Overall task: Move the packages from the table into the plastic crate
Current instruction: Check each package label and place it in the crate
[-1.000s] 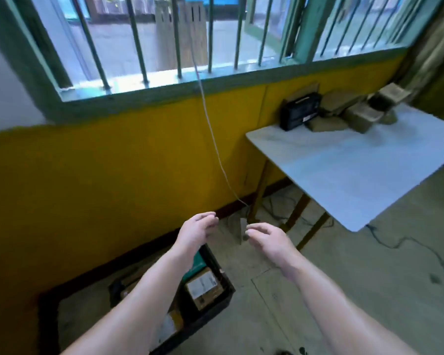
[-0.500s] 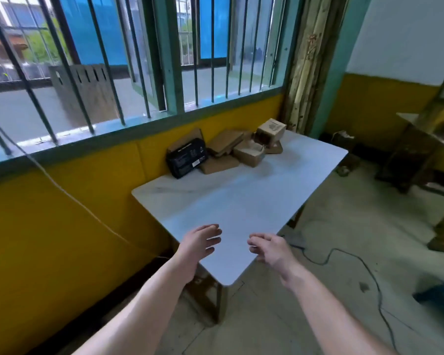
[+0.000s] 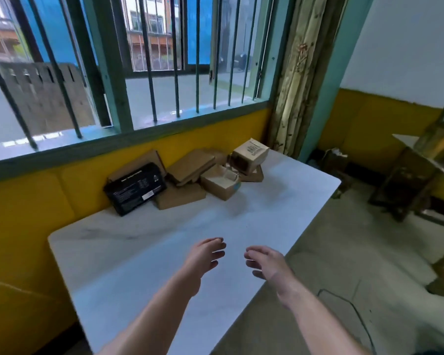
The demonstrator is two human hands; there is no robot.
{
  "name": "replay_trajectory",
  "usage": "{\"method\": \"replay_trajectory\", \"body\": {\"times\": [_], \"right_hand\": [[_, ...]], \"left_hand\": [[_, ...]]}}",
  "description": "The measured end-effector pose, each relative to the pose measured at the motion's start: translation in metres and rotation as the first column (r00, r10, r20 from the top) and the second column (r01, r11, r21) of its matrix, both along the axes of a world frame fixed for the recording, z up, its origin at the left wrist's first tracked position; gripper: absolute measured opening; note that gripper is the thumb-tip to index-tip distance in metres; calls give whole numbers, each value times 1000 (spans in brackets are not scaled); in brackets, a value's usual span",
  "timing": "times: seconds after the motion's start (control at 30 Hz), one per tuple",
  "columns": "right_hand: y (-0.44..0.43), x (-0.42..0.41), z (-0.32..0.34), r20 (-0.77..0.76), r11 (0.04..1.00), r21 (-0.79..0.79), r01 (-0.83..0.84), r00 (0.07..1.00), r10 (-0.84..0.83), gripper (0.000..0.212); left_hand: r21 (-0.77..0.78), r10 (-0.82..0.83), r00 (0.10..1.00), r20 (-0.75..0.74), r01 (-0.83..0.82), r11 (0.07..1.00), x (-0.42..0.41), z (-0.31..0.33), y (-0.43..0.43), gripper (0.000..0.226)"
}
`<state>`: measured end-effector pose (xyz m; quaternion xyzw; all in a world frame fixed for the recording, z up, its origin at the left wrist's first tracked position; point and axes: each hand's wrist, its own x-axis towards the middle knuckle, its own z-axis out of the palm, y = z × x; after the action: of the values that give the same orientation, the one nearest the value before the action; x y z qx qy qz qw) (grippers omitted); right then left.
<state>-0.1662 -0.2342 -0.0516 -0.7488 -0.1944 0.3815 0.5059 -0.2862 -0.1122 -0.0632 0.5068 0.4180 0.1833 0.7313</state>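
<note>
Forearms reach forward side by side over the near half of the white table [image 3: 139, 252]. The left hand [image 3: 205, 257] and right hand [image 3: 264, 262] are apart, fingers loosely spread and slightly curled, holding nothing. The packages are clustered at the table's far edge by the yellow wall [image 3: 82, 185], well apart from the hands: a black package [image 3: 136, 188] at 11 o'clock, a flat brown package [image 3: 180, 198] touching it, a cardboard box [image 3: 219, 184] at 12, and a tilted small box [image 3: 250, 156] on top at 1, with the barred window [image 3: 151, 73] beyond.
</note>
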Motion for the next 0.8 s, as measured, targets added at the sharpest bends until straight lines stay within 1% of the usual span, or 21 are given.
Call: {"method": "replay_trajectory", "body": {"times": [0.07,0.17,0.23,0.37,0.5,0.63,0.73,0.8], "right_hand": [[32,44,-1,8,1000,-21,-18,1000,18,10],[77,98,-3,-9,993,-106,-56,998,56,10],[103,128,-5,2,990,-116,-77,997,78,10],[151,180,-19,-29,980,-159,-117,993,114,10],[198,223,-39,-8,955,-213,-206,978,209,24],[253,273,-51,51,941,-209,-265,958,281,33],[292,306,-56,72,934,-175,-311,942,327,41],[313,324,-58,69,912,-174,-371,919,387,45]], "left_hand": [[-21,39,999,-2,-39,999,41,-7,31,21],[-81,69,998,-6,-69,994,89,-16,71,22],[-75,91,996,-13,-92,993,118,-18,98,23],[-115,134,990,-39,-138,984,163,-27,137,24],[-136,220,973,-73,-228,964,195,-40,161,21],[-133,366,921,-135,-383,914,226,-52,188,25],[-123,492,846,-208,-521,845,250,-56,204,33],[-124,530,812,-244,-569,813,269,-57,210,40]]}}
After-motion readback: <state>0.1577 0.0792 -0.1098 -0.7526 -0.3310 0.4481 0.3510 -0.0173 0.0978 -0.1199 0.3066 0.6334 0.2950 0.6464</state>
